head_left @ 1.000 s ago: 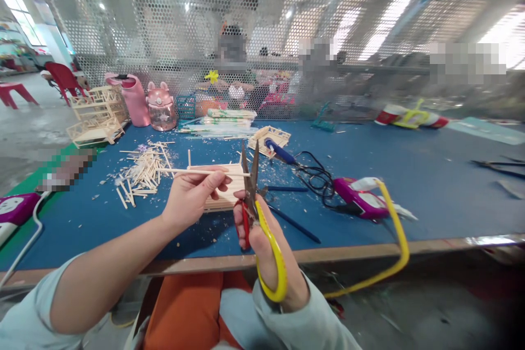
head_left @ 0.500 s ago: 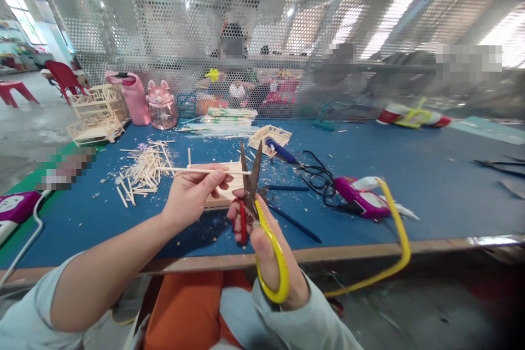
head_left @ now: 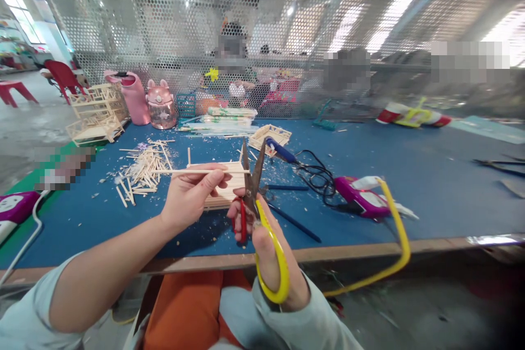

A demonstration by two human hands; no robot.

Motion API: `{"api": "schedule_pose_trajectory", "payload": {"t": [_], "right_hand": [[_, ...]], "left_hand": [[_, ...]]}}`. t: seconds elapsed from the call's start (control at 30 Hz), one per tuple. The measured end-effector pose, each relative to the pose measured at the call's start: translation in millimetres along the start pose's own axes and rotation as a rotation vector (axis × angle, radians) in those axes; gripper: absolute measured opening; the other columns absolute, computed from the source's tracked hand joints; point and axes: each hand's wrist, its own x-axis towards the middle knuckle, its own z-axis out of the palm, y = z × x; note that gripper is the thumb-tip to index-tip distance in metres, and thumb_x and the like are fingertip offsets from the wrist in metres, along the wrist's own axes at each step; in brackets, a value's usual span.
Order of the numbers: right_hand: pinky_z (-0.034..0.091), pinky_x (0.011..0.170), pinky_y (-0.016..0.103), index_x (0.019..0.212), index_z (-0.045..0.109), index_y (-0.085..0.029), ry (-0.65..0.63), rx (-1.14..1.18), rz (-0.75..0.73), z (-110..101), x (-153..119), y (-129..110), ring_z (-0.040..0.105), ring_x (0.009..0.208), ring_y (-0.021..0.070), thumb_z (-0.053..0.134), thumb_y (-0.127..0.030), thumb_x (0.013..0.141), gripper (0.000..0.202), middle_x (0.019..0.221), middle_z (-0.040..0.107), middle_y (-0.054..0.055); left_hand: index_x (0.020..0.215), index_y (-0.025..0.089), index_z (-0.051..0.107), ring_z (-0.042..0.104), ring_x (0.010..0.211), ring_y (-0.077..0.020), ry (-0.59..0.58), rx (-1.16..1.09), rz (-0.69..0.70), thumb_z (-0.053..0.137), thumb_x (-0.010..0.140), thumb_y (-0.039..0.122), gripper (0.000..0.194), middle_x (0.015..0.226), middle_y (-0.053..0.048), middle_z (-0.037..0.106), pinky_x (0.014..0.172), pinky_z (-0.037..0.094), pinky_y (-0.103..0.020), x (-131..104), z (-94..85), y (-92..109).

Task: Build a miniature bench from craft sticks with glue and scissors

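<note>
Pinched between the thumb and fingers of my left hand (head_left: 194,191) is a thin wooden stick (head_left: 180,171), held roughly level. Its right end reaches the blades of a pair of scissors (head_left: 253,175) with one yellow and one red handle. My right hand (head_left: 266,240) is wrapped round those handles, and the blades point away from me, spread apart. Beneath my left hand lies a flat panel of wooden sticks (head_left: 229,191), partly covered by my fingers. A pile of cut stick pieces (head_left: 150,170) lies to the left of that hand.
A blue glue gun (head_left: 281,150) rests by a small wooden frame (head_left: 279,134). Pliers with dark blue handles (head_left: 293,221) lie right of my hand. Farther right is a purple power strip (head_left: 361,197). Pink bottles (head_left: 161,106) and a wooden model (head_left: 96,115) stand back left, before a perforated metal screen (head_left: 164,27).
The scissors blades have tilted slightly to the right, and the stick in my left hand has levelled a little. Both hands keep their grip.
</note>
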Motion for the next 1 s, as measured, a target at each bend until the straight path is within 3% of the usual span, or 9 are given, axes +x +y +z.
{"api": "schedule_pose_trajectory", "payload": {"t": [0.6,1.0], "right_hand": [[0.039,0.054,0.026,0.118,0.045,-0.022,-0.002,-0.065,0.008,-1.3,0.8,-1.8,0.043,0.067,0.0139,0.042,-0.076,0.071,0.071,0.090,0.050,0.006],[0.039,0.054,0.025,0.118,0.046,-0.022,0.022,0.004,0.029,1.2,-0.2,-3.8,0.042,0.066,0.0132,0.045,-0.075,0.070,0.071,0.087,0.049,0.004]], "left_hand": [[0.081,0.018,0.073,0.065,0.061,-0.0144,-0.018,0.088,0.003,0.068,0.073,0.039,0.022,0.069,-0.005,0.072,0.047,0.048,-0.021,-1.5,-0.4,1.2],[0.079,0.020,0.073,0.065,0.062,-0.0134,-0.035,0.033,0.016,0.069,0.073,0.036,0.018,0.069,-0.004,0.072,0.047,0.048,-0.020,-0.6,-1.2,-0.1]]}}
